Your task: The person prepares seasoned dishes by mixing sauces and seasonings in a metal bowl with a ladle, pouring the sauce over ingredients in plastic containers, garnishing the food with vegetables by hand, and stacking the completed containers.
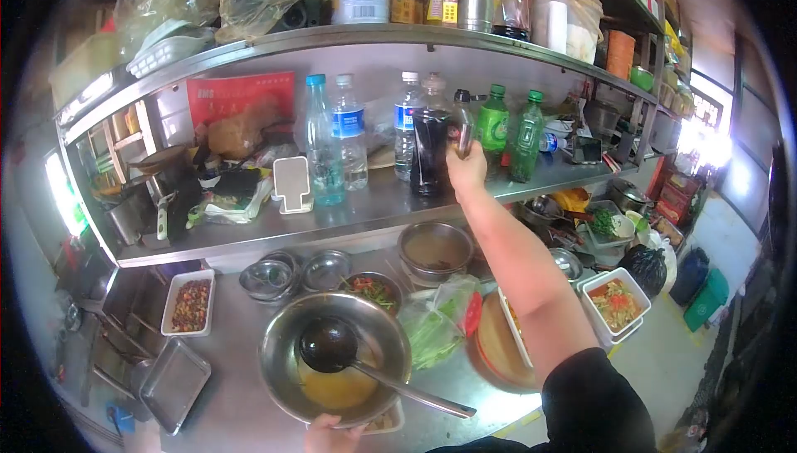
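Your right hand (467, 168) grips a black-capped bottle (463, 123); left hand (334, 434) clasps the steel bowl (278, 353); yellowish liquid (336, 388), ladle (329, 345) inside.

Middle shelf (378, 212) is pretty cramped around the right hand (467, 172): its left side is blocked by a dark-filled bottle (430, 154), its right by two green bottles (495, 121), and lifting room is capped by the upper shelf (398, 34). A decent lane is left along the front edge tho, until it's interrupted by the white stand (292, 186). On the counter (228, 370), the right side of the steel bowl (278, 370) is crowded by the ladle handle (432, 401) and bagged greens (436, 328). Some room is left between bowl and metal tray (174, 382).
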Tool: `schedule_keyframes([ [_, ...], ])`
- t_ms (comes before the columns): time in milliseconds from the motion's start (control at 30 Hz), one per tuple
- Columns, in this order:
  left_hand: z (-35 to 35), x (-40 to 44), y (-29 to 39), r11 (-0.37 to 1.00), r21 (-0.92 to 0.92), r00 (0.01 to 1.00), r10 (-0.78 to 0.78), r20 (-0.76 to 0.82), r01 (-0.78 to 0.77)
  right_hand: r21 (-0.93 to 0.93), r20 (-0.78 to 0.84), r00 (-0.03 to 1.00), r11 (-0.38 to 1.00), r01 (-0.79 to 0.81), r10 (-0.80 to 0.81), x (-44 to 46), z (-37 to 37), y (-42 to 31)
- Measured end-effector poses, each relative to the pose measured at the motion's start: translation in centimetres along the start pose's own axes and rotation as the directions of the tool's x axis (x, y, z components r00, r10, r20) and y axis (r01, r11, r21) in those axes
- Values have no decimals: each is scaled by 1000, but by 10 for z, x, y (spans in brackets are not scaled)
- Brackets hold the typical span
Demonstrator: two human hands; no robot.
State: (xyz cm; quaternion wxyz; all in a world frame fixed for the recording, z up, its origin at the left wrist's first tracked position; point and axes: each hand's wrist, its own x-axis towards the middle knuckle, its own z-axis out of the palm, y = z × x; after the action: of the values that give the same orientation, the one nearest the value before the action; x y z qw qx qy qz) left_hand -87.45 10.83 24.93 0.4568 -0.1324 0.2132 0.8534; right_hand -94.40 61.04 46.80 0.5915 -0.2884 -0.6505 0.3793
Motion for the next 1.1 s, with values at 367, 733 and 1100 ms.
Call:
schedule_keyframes([
  [367,-31,22,-26,990,85,973,96,211,-116,204,261,935,961,189,-239,-85,-103,-55],
  [733,17,7,-39,997,48,992,-66,104,61,-305,952,253,468,829,173,-162,-173,-97],
  [1100,20,22,-47,996,45,992,-79,97,75,-270,960,242,246,931,138,-148,-181,-122],
])
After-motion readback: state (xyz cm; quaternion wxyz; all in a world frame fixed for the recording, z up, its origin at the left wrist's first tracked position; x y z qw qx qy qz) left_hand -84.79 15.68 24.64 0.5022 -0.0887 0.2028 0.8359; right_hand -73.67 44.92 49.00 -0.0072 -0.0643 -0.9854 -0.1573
